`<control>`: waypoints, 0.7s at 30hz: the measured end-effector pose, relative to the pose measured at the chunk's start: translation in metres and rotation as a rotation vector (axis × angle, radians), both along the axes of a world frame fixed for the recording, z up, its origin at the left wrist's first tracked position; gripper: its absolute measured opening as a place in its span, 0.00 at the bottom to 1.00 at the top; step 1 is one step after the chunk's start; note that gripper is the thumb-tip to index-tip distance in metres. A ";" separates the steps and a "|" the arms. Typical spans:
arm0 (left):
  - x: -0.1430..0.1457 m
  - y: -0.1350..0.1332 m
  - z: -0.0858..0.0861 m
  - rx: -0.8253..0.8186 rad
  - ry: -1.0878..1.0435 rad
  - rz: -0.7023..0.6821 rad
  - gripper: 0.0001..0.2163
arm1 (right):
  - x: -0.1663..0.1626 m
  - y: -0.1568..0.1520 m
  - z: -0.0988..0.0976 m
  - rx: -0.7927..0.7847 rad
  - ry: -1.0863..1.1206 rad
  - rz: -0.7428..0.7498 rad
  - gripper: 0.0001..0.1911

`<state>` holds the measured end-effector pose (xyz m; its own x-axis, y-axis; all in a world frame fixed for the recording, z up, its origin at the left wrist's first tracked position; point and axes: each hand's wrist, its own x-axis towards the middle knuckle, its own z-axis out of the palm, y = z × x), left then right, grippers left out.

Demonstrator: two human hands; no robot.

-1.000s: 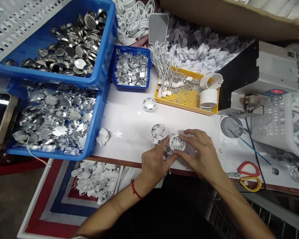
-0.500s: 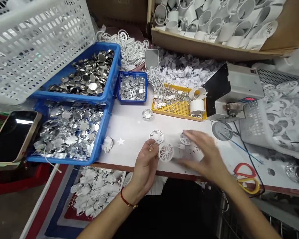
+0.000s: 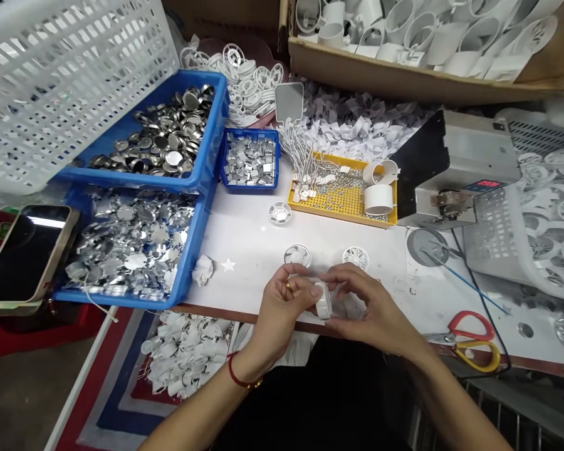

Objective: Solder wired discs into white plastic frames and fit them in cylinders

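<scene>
My left hand (image 3: 286,304) is closed on a white round plastic part (image 3: 324,302), pinched between thumb and fingers and turned edge-on. My right hand (image 3: 369,307) reaches around the same part from the other side, its thumb at the lower rim and a fingertip at the upper one. On the table just beyond my fingers lie a white ring-shaped part (image 3: 297,255) and a white openwork disc (image 3: 356,257). Farther back sits a spoked white disc (image 3: 279,213). What is inside the held part is hidden.
Blue trays (image 3: 181,275) of metal pieces stand left, beside a phone (image 3: 26,250). Behind are a small blue tray (image 3: 249,186) and a yellow tray (image 3: 338,216). A metal machine (image 3: 470,156), scissors (image 3: 474,341) and a white basket (image 3: 493,244) are at right.
My right hand has moved left from beside the openwork disc to the part in my left hand. That part has turned from face-on to edge-on. The view has shifted slightly.
</scene>
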<state>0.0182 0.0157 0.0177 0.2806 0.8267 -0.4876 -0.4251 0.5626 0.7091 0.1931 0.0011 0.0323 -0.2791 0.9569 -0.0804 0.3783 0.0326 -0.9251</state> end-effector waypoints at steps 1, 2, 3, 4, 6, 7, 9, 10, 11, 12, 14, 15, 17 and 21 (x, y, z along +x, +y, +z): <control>-0.004 0.001 -0.003 0.105 0.094 0.013 0.18 | 0.002 -0.001 0.000 0.006 0.014 -0.018 0.24; -0.010 0.004 -0.008 0.239 0.221 0.046 0.19 | 0.004 -0.001 0.000 0.024 0.018 -0.046 0.24; -0.016 0.008 -0.013 0.389 0.375 0.081 0.21 | 0.005 -0.001 0.000 0.051 0.008 -0.084 0.24; -0.022 0.014 -0.020 0.536 0.534 0.100 0.26 | 0.006 0.000 0.001 0.083 -0.017 -0.126 0.24; -0.030 0.026 -0.036 0.748 0.785 0.024 0.36 | 0.006 0.003 0.003 0.146 -0.099 -0.170 0.23; -0.030 0.031 -0.044 0.790 0.845 -0.061 0.38 | 0.004 0.007 0.003 0.178 -0.148 -0.163 0.24; -0.022 0.034 -0.058 0.802 0.870 -0.183 0.37 | -0.002 0.014 0.002 0.249 -0.243 -0.120 0.24; -0.014 0.032 -0.063 0.799 0.856 -0.193 0.37 | -0.004 0.017 0.001 0.276 -0.281 -0.102 0.24; -0.006 0.028 -0.067 0.794 0.837 -0.175 0.36 | -0.005 0.020 -0.001 0.295 -0.314 -0.091 0.24; 0.002 0.024 -0.070 0.789 0.816 -0.141 0.37 | -0.005 0.022 -0.002 0.305 -0.343 -0.087 0.24; 0.015 0.015 -0.073 0.781 0.774 -0.082 0.37 | -0.003 0.025 -0.005 0.296 -0.389 -0.077 0.23; 0.019 0.012 -0.073 0.777 0.759 -0.069 0.37 | -0.002 0.026 -0.005 0.285 -0.404 -0.065 0.23; 0.021 0.010 -0.073 0.762 0.726 -0.071 0.36 | 0.000 0.027 -0.005 0.264 -0.429 -0.033 0.22; 0.018 0.011 -0.072 0.674 0.623 -0.051 0.35 | -0.003 0.030 -0.004 0.243 -0.484 0.016 0.20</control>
